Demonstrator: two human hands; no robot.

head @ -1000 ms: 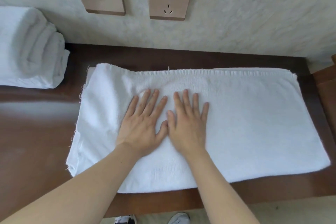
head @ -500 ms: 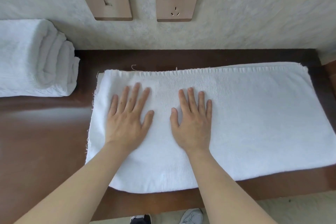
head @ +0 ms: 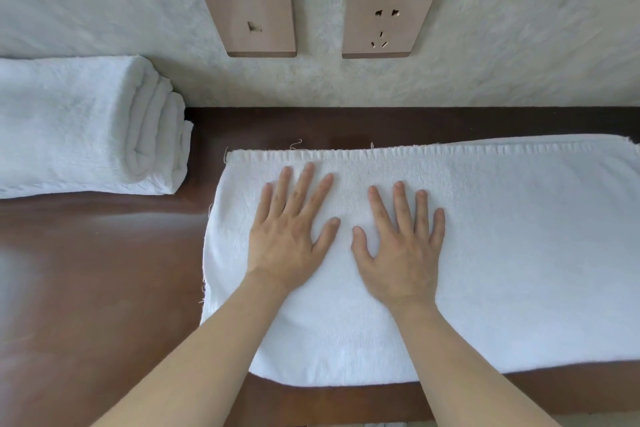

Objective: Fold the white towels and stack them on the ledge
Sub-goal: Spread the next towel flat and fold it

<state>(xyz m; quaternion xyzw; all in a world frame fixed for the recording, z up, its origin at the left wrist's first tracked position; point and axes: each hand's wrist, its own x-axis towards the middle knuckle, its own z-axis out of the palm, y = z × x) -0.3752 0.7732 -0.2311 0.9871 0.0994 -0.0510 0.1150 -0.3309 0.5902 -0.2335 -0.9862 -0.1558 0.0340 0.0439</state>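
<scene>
While both hands lay palm-down on the towel (head: 502, 253), they sat further apart vs 1 s ago, when thumbs touched; now a gap of terry showed btwn them. Left hand (head: 291, 239) and right hand (head: 401, 250) were flat, fingers straight and spread, holding nothing. Towel: white, nubby terry, folded into a long rectangle w/ frayed threads along far hem, lying on the dark glossy wood ledge (head: 97, 270), near edge overhanging a bit. Stack of folded towels (head: 79, 128), soft rounded folds, sat well left against the rough pale wall (head: 519, 45). Two brushed-metal wall plates (head: 386, 21) above.
</scene>
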